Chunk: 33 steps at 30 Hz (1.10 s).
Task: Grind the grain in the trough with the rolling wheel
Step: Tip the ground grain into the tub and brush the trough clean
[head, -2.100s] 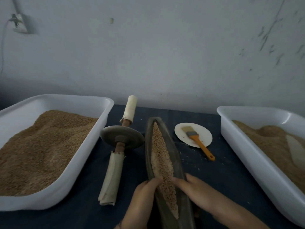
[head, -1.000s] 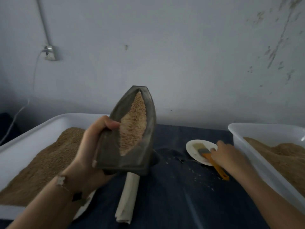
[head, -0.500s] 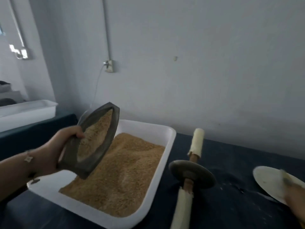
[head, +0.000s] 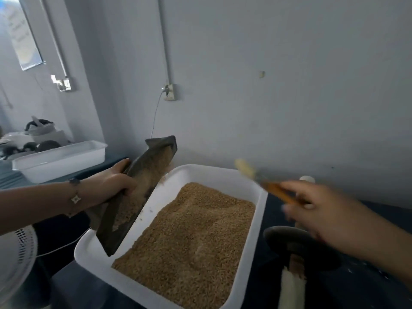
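- Over the white plastic tray [head: 258,197] at centre frame, the left hand [head: 113,181] grips the dark boat-shaped metal trough [head: 124,210] by its rim; half a second ago the trough was held more level, and now it is tipped steeply, its lower tip dipping inside the tray's left wall, with tan grain [head: 131,204] sliding along its channel.
- At right, the right hand [head: 312,210] has come into frame, blurred, pinching the orange-handled paintbrush [head: 263,184] with bristles pointing up-left above the tray's far right corner; earlier it was at the lower right edge.
- Heaped grain [head: 189,237] fills most of the tray, leaving bare white floor along the left wall beside the trough.
- Dark blue table [head: 356,286] shows right of the tray, where the stone rolling wheel on its cloth-wrapped axle [head: 296,244] lies, partly behind the right wrist.
- Counted: two white trays, the second [head: 60,159] at upper left; one trough, one wheel, one brush.
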### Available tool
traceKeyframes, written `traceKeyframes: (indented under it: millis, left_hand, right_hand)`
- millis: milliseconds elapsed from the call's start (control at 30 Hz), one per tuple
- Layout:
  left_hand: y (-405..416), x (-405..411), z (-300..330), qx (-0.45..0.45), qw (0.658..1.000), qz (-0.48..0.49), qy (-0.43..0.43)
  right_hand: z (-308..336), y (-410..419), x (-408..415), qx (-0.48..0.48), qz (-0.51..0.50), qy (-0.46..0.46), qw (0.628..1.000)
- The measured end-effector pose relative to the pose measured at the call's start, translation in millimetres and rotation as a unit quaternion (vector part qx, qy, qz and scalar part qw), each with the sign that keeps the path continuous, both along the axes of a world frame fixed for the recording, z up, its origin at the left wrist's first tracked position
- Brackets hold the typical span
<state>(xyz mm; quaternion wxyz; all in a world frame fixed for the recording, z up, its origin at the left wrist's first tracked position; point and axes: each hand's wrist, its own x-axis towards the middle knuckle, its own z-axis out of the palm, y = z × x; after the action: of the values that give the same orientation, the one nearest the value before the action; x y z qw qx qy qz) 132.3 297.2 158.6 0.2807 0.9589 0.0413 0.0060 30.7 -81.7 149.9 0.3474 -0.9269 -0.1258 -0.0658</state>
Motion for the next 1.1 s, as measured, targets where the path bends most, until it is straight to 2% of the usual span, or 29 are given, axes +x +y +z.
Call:
traceKeyframes:
  millis: [133, 267, 433, 567, 700, 767, 833, 900, 933, 1000, 1067, 1100]
  left_hand:
    - [-3.5, -14.6, 14.4, 0.045, 0.998, 0.039, 0.012]
    - [-21.3, -24.0, 22.0, 0.12, 0.991, 0.025, 0.046]
    - [-36.0, -20.3, 21.5, 0.199, 0.978, 0.029, 0.061]
    - [-41.7, -10.0, 23.3, 0.161, 0.984, 0.014, 0.07]
    - [-39.5, -0.9, 26.2, 0.111, 0.991, 0.012, 0.068]
    - [-38.1, 1.9, 25.9, 0.092, 0.994, 0.019, 0.06]
    - [-36.6, 3.1, 27.2, 0.071, 0.995, 0.021, 0.06]
    - [-35.4, 1.3, 30.8, 0.048, 0.996, 0.021, 0.066]
    - [-34.8, 0.1, 32.3, 0.044, 0.996, 0.023, 0.067]
    - [-33.7, -1.9, 35.4, 0.044, 0.997, 0.026, 0.06]
    - [-33.1, -5.2, 37.4, 0.055, 0.997, 0.026, 0.05]
    - [-32.6, -5.7, 37.6, 0.063, 0.997, 0.025, 0.048]
  right_hand:
    - [-3.7, 72.9, 40.3, -0.044, 0.054, -0.017, 0.997]
    - [-12.6, 118.6, 74.1, -0.067, 0.084, -0.046, 0.993]
    - [-24.3, 145.6, 104.1, -0.002, 0.14, -0.037, 0.99]
    - [-30.6, 163.8, 103.5, 0.066, 0.183, -0.027, 0.98]
    - [-43.1, 140.6, 107.3, -0.076, 0.128, -0.014, 0.989]
    - [-37.5, 118.4, 109.0, -0.1, 0.079, -0.014, 0.992]
    - [-29.1, 108.5, 103.7, -0.033, 0.065, -0.042, 0.996]
    - [-21.8, 117.6, 90.6, 0.031, 0.123, -0.052, 0.991]
    - [-21.8, 125.0, 82.5, 0.029, 0.162, -0.041, 0.985]
    - [-28.1, 133.7, 75.6, -0.037, 0.179, -0.042, 0.982]
    - [-28.3, 127.1, 76.2, -0.119, 0.132, -0.053, 0.983]
    - [-26.2, 121.2, 75.8, -0.128, 0.107, -0.049, 0.985]
